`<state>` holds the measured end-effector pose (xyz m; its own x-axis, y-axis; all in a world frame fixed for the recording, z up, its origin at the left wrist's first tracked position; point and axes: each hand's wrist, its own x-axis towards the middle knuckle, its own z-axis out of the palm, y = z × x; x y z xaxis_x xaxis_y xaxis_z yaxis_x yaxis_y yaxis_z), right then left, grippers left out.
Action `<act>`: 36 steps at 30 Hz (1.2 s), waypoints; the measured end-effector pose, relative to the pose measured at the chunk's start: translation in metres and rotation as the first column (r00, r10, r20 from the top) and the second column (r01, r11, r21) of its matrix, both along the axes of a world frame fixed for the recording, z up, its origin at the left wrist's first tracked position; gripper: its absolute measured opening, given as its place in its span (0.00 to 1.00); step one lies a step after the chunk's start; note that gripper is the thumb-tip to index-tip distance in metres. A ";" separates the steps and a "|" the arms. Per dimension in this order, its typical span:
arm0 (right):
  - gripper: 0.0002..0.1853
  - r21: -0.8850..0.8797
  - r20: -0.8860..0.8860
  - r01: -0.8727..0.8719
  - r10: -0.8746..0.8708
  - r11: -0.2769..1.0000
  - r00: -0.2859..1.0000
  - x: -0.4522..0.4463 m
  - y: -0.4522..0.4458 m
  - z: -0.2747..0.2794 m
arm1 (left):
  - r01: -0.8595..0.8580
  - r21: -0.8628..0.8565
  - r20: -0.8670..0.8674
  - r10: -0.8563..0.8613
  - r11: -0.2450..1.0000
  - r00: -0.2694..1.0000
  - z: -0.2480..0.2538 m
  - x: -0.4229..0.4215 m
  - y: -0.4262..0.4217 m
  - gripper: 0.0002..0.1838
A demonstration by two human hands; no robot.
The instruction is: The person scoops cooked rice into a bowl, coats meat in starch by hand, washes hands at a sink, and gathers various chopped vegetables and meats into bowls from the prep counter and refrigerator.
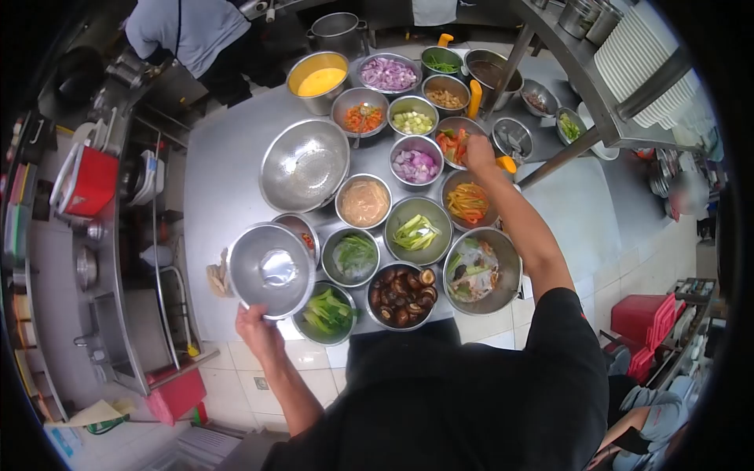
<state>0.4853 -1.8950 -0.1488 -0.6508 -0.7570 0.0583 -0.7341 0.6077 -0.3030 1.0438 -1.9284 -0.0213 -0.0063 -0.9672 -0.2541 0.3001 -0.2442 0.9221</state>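
My left hand (261, 334) grips the near rim of a shiny metal bowl (271, 271) with nothing in it, held over the table's left part. My right hand (481, 152) reaches into a bowl of red pepper pieces (452, 144); its fingertips are hidden, so what they hold cannot be made out. Just below that bowl stand yellow pepper strips (467, 202). Purple onion pieces (415, 166) lie in a bowl to its left. Nearer me are brown mushrooms (402, 297), cut green stalks (416, 232) and leafy greens (327, 312).
A large perforated metal bowl (305, 165) and a pot of yellow liquid (318, 78) stand at the back left. A shelf post (559, 157) rises right of my right arm. Another person (192, 35) stands beyond the table at the upper left.
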 end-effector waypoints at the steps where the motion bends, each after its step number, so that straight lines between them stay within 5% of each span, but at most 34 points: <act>1: 0.10 -0.053 -0.017 -0.005 0.004 0.999 1.000 -0.001 0.001 -0.001 | 0.010 -0.005 -0.028 -0.011 1.000 1.000 0.000 -0.010 0.000 0.18; 6: 0.17 0.012 -0.059 -0.031 0.032 0.999 0.998 -0.013 -0.005 -0.027 | 0.050 -0.034 -0.017 -0.050 0.998 0.999 0.003 -0.057 0.012 0.18; 12: 0.14 -0.008 0.073 -0.153 0.153 0.988 0.985 -0.013 0.001 0.009 | 0.150 -0.009 0.004 -0.150 0.989 0.989 -0.013 -0.088 0.028 0.18; 15: 0.12 -0.087 -0.062 -0.159 0.154 0.983 0.986 -0.011 0.005 0.030 | 0.162 0.000 0.035 -0.162 0.987 0.986 -0.012 -0.106 0.036 0.14; 18: 0.11 -0.196 0.108 -0.059 0.082 0.979 0.991 -0.009 0.008 0.057 | 0.191 0.044 0.139 -0.195 0.981 0.971 -0.016 -0.114 0.042 0.08; 21: 0.11 -0.396 0.516 0.066 0.163 0.916 0.841 0.023 0.016 0.108 | 0.212 0.020 0.170 -0.212 0.977 0.962 -0.023 -0.131 0.045 0.07; 23: 0.09 -0.386 0.545 -0.108 0.321 0.916 0.775 0.076 0.033 0.163 | 0.236 0.059 0.156 -0.242 0.970 0.958 -0.019 -0.145 0.048 0.05; 25: 0.09 -0.513 0.431 -0.355 0.592 0.782 0.681 0.110 0.040 0.159 | 0.275 0.075 0.142 -0.283 0.959 0.948 -0.027 -0.157 0.046 0.04; 27: 0.09 -0.409 0.411 -0.626 0.746 0.664 0.524 0.148 0.049 0.177 | 0.311 0.143 0.113 -0.327 0.940 0.938 -0.029 -0.165 0.046 0.04; 30: 0.10 -0.394 0.241 -0.720 0.820 0.571 0.519 0.168 0.047 0.159 | 0.349 0.165 0.038 -0.360 0.923 0.932 -0.041 -0.171 0.048 0.04; 33: 0.11 -0.311 0.435 -0.538 0.621 0.783 0.652 0.152 0.025 0.169 | 0.311 0.180 0.045 -0.323 0.933 0.945 -0.042 -0.168 0.053 0.09; 35: 0.16 -0.208 0.301 -0.555 0.592 0.806 0.747 0.123 -0.005 0.151 | 0.301 0.174 0.015 -0.308 0.938 0.951 -0.053 -0.156 0.056 0.11; 36: 0.18 0.004 0.232 -0.562 0.546 0.827 0.805 0.113 -0.021 0.137 | 0.299 0.167 0.012 -0.305 0.939 0.952 -0.052 -0.152 0.057 0.11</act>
